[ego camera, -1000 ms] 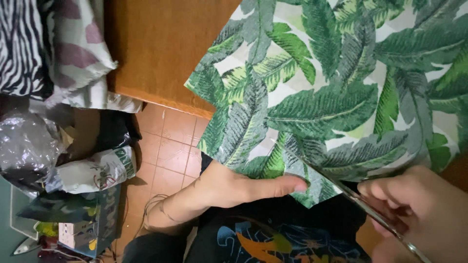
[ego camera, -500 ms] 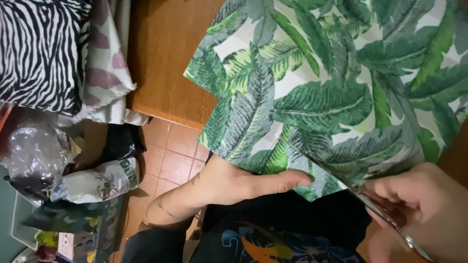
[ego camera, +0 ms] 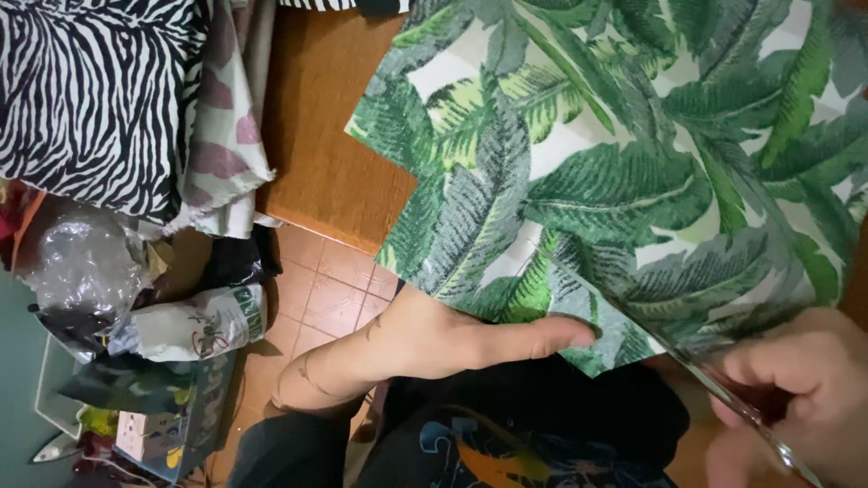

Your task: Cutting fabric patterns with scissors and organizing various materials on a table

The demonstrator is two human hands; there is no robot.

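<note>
Fabric with a green palm-leaf print lies over the right part of the wooden bench, its lower edge hanging past the bench front above the tiled floor. Compared with the view a second ago, the scissors reach farther into the lower edge of the cloth, and the camera has dropped slightly, so more zebra-striped cloth shows at upper left. Judged from this, the cut is under way along the hanging edge.

The right hand grips the scissors, fingers wrapped round the handles; the blades point up and left into the fabric. The left hand supports the cloth from below, thumb extended along the edge; its other fingers are hidden, so their spread cannot be told.

Left of the bench, on the floor: a crumpled clear plastic bag, a white packet with green printed markings lying on its side, and beneath it a dark flat package with a small pale label at its lower edge.
</note>
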